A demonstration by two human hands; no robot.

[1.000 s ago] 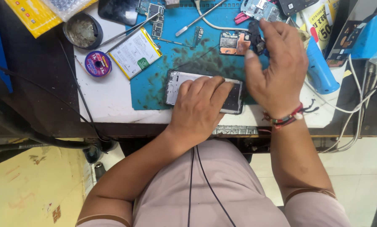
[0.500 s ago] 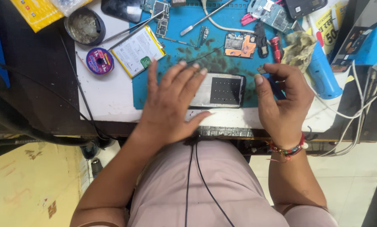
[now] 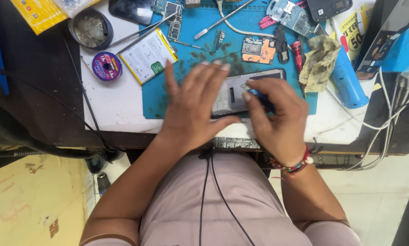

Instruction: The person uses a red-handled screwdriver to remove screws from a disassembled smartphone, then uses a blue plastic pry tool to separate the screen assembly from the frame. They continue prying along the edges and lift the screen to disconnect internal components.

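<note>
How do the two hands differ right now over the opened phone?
The left hand lies flat with fingers spread on the opened phone; the right hand is curled, pinching a small blue tool. The left hand holds nothing; the right wears a beaded wristband. Both are over the blue mat.

A blue work mat [image 3: 168, 98] covers the middle of a white bench top [image 3: 108, 102]. On its left edge lies a white phone battery [image 3: 146, 54] with a green corner patch, and 2 metal tweezers [image 3: 143, 31] cross above it. Left of the battery sits a purple solder-wire spool [image 3: 106, 66], with a round grey tin [image 3: 89, 29] just above. An orange-taped circuit board [image 3: 258, 49] rests near a red screwdriver [image 3: 297, 53]. A crumpled yellowish rag [image 3: 319, 61] drapes over a blue cylindrical tool [image 3: 348, 84].
</note>
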